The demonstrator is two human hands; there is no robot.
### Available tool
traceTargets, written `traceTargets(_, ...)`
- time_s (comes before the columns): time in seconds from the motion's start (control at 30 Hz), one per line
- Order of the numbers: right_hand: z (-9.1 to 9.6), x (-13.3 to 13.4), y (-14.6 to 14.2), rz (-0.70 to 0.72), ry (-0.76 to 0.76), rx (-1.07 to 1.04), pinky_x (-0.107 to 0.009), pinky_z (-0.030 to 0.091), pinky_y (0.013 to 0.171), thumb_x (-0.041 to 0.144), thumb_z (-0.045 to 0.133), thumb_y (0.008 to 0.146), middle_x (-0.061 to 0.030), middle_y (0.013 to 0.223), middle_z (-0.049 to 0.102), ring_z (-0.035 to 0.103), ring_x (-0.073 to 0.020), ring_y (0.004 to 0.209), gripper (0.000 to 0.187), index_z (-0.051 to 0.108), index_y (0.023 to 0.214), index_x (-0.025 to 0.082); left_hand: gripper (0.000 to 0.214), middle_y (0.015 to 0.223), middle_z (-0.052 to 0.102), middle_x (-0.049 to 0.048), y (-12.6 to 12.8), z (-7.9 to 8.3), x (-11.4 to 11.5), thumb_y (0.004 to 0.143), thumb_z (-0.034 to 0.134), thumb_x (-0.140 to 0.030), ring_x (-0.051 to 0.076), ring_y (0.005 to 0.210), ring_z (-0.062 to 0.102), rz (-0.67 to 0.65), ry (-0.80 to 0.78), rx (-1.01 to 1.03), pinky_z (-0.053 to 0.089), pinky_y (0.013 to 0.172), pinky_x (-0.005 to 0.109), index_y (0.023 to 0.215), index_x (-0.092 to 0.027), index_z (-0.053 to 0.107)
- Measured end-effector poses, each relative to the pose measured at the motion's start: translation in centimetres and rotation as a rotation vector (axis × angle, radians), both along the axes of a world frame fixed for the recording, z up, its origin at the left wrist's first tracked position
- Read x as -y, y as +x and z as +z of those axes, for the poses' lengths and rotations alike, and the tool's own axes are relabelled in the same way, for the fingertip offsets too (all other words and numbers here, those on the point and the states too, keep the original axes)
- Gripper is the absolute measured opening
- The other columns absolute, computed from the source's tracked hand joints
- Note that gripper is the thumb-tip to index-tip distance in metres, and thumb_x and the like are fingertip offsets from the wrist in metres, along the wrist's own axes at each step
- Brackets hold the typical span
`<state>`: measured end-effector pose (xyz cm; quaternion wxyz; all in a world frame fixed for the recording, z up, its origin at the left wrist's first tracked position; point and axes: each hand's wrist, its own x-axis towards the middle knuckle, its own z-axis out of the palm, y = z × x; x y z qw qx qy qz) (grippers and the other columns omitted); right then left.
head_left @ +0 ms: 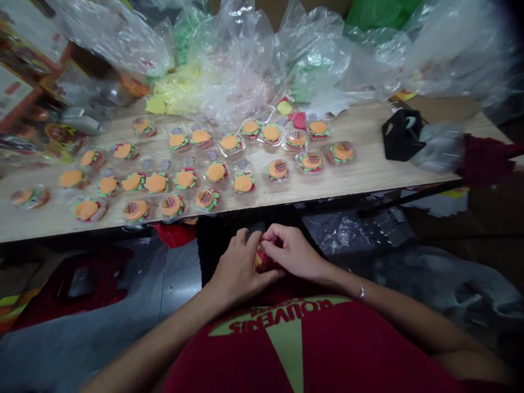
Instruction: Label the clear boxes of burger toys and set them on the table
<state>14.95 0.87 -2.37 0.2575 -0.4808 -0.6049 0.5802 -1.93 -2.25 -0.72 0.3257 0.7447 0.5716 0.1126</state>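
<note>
Close to my body, below the table edge, my left hand (pixel 239 268) is curled round a small red-and-yellow item (pixel 259 262). Most of that item is hidden by my fingers, and its kind cannot be made out. My right hand (pixel 292 252) meets it from the other side, thumb and forefinger pinched together at its upper edge. Whether anything lies within that pinch is hidden. Beyond my hands, toy burgers (pixel 208 198) with orange buns and green frills lie in rows on the table, in clear plastic cases. Some, like one burger (pixel 310 161), bear a printed label on top.
Clear plastic bags (pixel 245 71) with yellow, pink and green pieces crowd the back of the wooden table (pixel 352 183). A black holder (pixel 403 135) stands at the right. Printed boxes (pixel 24 98) are stacked at far left. A red stool (pixel 77 284) sits on the floor.
</note>
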Motion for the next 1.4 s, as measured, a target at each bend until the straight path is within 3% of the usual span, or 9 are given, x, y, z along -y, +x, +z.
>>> traceTargets(0.1,-0.2,0.3,-0.2,0.067,0.056,-0.067,-0.025,0.044,0.063,0.020,0.054,0.085,-0.0024,0.078,0.063,0.057,-0.0128,0.069,0.009,0.062,0.087,0.016,0.032,0.100,0.056,0.0070,0.0,-1.6,-0.7,0.068,0.067,-0.031,0.023,0.090,0.058,0.106,-0.138,0.344,0.049,0.082,0.039,0.096,-0.019,0.059)
traceTargets(0.2,-1.6,0.3,0.0,-0.006,0.094,-0.116,-0.029,0.046,0.073,0.022,0.057,0.083,-0.0055,0.096,0.060,0.057,-0.0157,0.086,0.019,0.060,0.101,0.017,0.038,0.117,0.055,0.0080,-0.3,-2.9,-1.0,0.066,0.068,-0.029,0.027,0.105,0.058,0.323,-0.200,0.897,0.047,0.087,0.039,0.101,-0.021,0.056)
traceTargets(0.33,-3.3,0.2,-0.2,-0.003,-0.175,-0.314,-0.027,0.046,0.064,0.032,0.046,0.090,-0.0024,0.081,0.058,0.054,-0.0132,0.071,0.019,0.056,0.092,0.017,0.039,0.129,0.052,0.0079,0.5,-3.2,-0.6,0.065,0.070,-0.032,0.034,0.119,0.052,0.485,-0.158,1.382,0.048,0.089,0.043,0.100,-0.024,0.053)
traceTargets(0.43,-2.8,0.3,0.2,0.007,-0.189,-0.322,-0.024,0.042,0.060,0.032,0.046,0.090,0.0002,0.073,0.055,0.050,-0.0113,0.064,0.019,0.055,0.085,0.016,0.045,0.133,0.052,0.0086,0.6,-3.0,0.0,0.062,0.075,-0.028,0.032,0.121,0.050,0.450,-0.127,1.314,0.045,0.094,0.039,0.103,-0.023,0.057)
traceTargets(0.57,-0.5,0.3,1.5,0.102,-0.073,-0.141,-0.024,0.039,0.060,0.024,0.048,0.089,-0.0001,0.073,0.055,0.049,-0.0117,0.066,0.012,0.056,0.084,0.016,0.065,0.129,0.058,0.0096,-0.8,-1.9,0.5,0.062,0.077,-0.023,0.026,0.112,0.057,0.477,-0.323,1.116,0.047,0.090,0.032,0.123,-0.024,0.054)
traceTargets(0.8,1.4,0.1,0.6,0.271,0.128,-0.030,-0.026,0.040,0.066,0.018,0.050,0.088,-0.0011,0.077,0.060,0.053,-0.0125,0.071,0.011,0.060,0.086,0.016,0.020,0.074,0.069,0.0041,-2.3,0.4,-0.9,0.074,0.070,-0.031,0.013,0.062,0.061,0.561,-0.621,0.929,0.047,0.058,0.022,0.084,-0.014,0.069)
traceTargets(1.0,0.1,0.6,0.2,-0.074,-0.026,-0.215,-0.027,0.045,0.069,0.025,0.058,0.083,-0.0021,0.084,0.060,0.055,-0.0132,0.075,0.016,0.061,0.096,0.016,0.017,0.070,0.064,-0.0009,0.2,-1.9,0.3,0.077,0.067,-0.031,0.009,0.057,0.056,0.846,-0.380,1.190,0.045,0.054,0.019,0.074,-0.015,0.062)
traceTargets(1.23,0.3,1.3,0.8,-0.102,-0.224,-0.290,-0.030,0.046,0.073,0.025,0.062,0.078,-0.0042,0.086,0.065,0.058,-0.0140,0.076,0.016,0.064,0.090,0.014,0.014,0.079,0.065,0.0013,-0.7,-0.3,-0.9,0.072,0.071,-0.027,0.011,0.066,0.059,0.449,-0.685,1.007,0.045,0.061,0.021,0.076,-0.015,0.065)
traceTargets(1.4,-0.4,2.4,1.3,-0.070,-0.337,-0.404,-0.029,0.045,0.070,0.025,0.067,0.073,-0.0021,0.083,0.062,0.057,-0.0133,0.074,0.023,0.062,0.092,0.015,0.012,0.076,0.067,0.0014,-0.1,-0.5,-1.0,0.069,0.071,-0.025,0.012,0.061,0.059,0.553,-0.696,1.008,0.045,0.058,0.022,0.071,-0.015,0.065)
